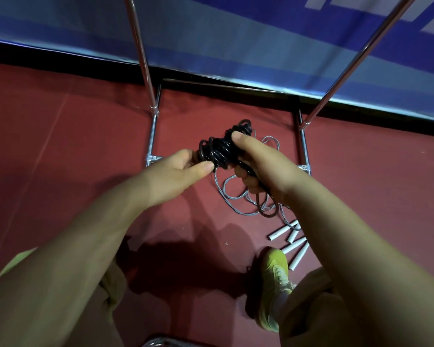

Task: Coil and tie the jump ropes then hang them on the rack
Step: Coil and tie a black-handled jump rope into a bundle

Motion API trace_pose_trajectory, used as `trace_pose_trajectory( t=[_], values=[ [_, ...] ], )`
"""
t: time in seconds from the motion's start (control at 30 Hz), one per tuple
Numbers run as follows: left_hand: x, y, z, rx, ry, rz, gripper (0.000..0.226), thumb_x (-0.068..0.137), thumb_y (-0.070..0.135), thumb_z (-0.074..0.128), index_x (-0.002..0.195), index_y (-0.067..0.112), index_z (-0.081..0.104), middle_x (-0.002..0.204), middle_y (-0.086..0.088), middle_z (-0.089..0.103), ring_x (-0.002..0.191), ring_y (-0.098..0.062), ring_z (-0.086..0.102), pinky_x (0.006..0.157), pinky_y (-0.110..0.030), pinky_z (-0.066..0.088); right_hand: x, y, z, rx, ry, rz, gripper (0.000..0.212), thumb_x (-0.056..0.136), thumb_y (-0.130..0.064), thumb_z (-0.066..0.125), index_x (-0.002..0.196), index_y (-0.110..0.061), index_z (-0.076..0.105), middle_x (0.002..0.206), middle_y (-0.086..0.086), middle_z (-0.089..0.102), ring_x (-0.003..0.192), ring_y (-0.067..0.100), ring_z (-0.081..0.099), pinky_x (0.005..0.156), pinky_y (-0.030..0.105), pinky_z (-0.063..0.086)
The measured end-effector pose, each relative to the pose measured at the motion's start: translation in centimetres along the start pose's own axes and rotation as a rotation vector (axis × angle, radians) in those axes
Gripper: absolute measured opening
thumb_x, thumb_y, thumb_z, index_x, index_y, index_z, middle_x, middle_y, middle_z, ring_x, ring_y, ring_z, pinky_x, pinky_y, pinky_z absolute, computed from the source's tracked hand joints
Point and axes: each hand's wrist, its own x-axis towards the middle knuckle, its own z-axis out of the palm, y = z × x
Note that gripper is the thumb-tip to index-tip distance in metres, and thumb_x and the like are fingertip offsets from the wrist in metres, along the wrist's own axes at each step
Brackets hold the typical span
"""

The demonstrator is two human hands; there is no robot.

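A black jump rope [218, 149], wound into a tight bundle, is held in mid-air between both hands. My left hand [183, 169] pinches the bundle's left end with thumb and fingers. My right hand [258, 164] grips the right side of the bundle and a black handle, with a loose loop [268, 209] of the rope hanging below the wrist. Grey jump ropes [236, 196] lie uncoiled on the red floor beneath, their white handles [290, 242] near my foot. The metal rack [142, 53] stands behind, its two poles rising left and right.
The rack's base frame [152, 136] lies on the red floor around the grey ropes. A blue banner wall [236, 38] is behind it. My yellow shoe [273, 276] stands beside the white handles. A metal object's edge [161, 343] shows at the bottom.
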Motion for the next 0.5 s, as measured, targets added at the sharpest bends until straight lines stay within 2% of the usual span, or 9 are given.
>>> trace_pose_trajectory(
  t=[0.03,0.07,0.13,0.2,0.23,0.33,0.37,0.43,0.5],
  values=[
    [-0.1,0.5,0.1,-0.107,-0.039,-0.023,0.035,0.071,0.056,0.061,0.089,0.026,0.055,0.072,0.008,0.058,0.063,-0.009,0.05,0.067,-0.027,0.042,0.0,-0.1,0.0,0.0,0.014,-0.025,0.046,0.077,-0.063,0.047,0.075,-0.018,0.055,0.061,-0.002,0.041,0.048,0.012,0.027,0.049,0.028,0.021],
    [-0.3,1.0,0.0,-0.23,-0.098,-0.071,0.039,0.073,0.058,0.059,0.091,0.024,0.057,0.072,0.003,0.062,0.061,-0.012,0.052,0.066,-0.028,0.043,-0.1,-0.1,0.1,-0.003,0.025,-0.056,0.042,0.075,-0.06,0.047,0.074,-0.018,0.053,0.061,-0.001,0.04,0.05,0.014,0.027,0.05,0.03,0.021],
    [-0.4,1.4,-0.6,-0.412,-0.247,-0.141,0.047,0.079,0.063,0.043,0.096,0.022,0.061,0.077,-0.004,0.07,0.058,-0.014,0.057,0.062,-0.028,0.047,-0.4,-0.2,0.2,-0.008,0.019,-0.125,0.036,0.075,-0.054,0.047,0.073,-0.018,0.049,0.062,0.001,0.038,0.052,0.015,0.026,0.052,0.033,0.019],
    [-0.6,1.2,-1.1,-0.481,-0.347,-0.129,0.053,0.077,0.059,0.033,0.099,0.021,0.064,0.087,-0.009,0.073,0.058,-0.015,0.061,0.056,-0.025,0.051,-0.7,-0.3,0.4,-0.002,-0.013,-0.177,0.03,0.077,-0.047,0.047,0.069,-0.019,0.046,0.063,0.001,0.037,0.053,0.014,0.024,0.054,0.036,0.015],
    [-0.8,1.0,-1.3,-0.497,-0.375,-0.105,0.051,0.077,0.057,0.037,0.098,0.021,0.067,0.089,-0.011,0.073,0.058,-0.015,0.062,0.054,-0.025,0.051,-0.9,-0.4,0.5,-0.005,-0.031,-0.197,0.027,0.079,-0.044,0.046,0.067,-0.019,0.045,0.062,0.0,0.036,0.053,0.013,0.023,0.055,0.037,0.014],
    [-1.3,0.7,-1.2,-0.524,-0.365,-0.024,0.049,0.071,0.058,0.067,0.096,0.016,0.069,0.083,-0.008,0.073,0.062,-0.011,0.066,0.053,-0.02,0.051,-1.3,-0.6,0.5,-0.029,-0.074,-0.247,0.027,0.083,-0.042,0.044,0.066,-0.021,0.045,0.062,-0.003,0.036,0.05,0.009,0.025,0.051,0.03,0.015],
    [-1.4,0.9,-1.1,-0.518,-0.338,-0.015,0.051,0.071,0.055,0.068,0.098,0.013,0.066,0.08,-0.006,0.073,0.063,-0.009,0.066,0.053,-0.019,0.05,-1.4,-0.7,0.4,-0.043,-0.087,-0.254,0.029,0.085,-0.045,0.044,0.07,-0.02,0.047,0.065,-0.001,0.036,0.051,0.009,0.025,0.051,0.029,0.016],
    [-1.4,1.1,-0.8,-0.464,-0.286,-0.027,0.042,0.076,0.046,0.053,0.1,0.013,0.064,0.076,-0.002,0.072,0.062,-0.006,0.065,0.056,-0.019,0.05,-1.4,-0.7,0.3,-0.119,-0.092,-0.24,0.038,0.094,-0.05,0.041,0.082,-0.015,0.05,0.071,0.002,0.037,0.052,0.009,0.028,0.051,0.027,0.021],
    [-1.1,1.1,-0.4,-0.394,-0.242,-0.041,0.042,0.076,0.045,0.047,0.099,0.016,0.065,0.078,-0.002,0.072,0.066,-0.008,0.063,0.066,-0.026,0.048,-1.4,-0.6,0.1,-0.202,-0.069,-0.205,0.042,0.1,-0.049,0.034,0.091,-0.011,0.052,0.074,0.003,0.041,0.052,0.01,0.032,0.051,0.024,0.028]
  ],
)
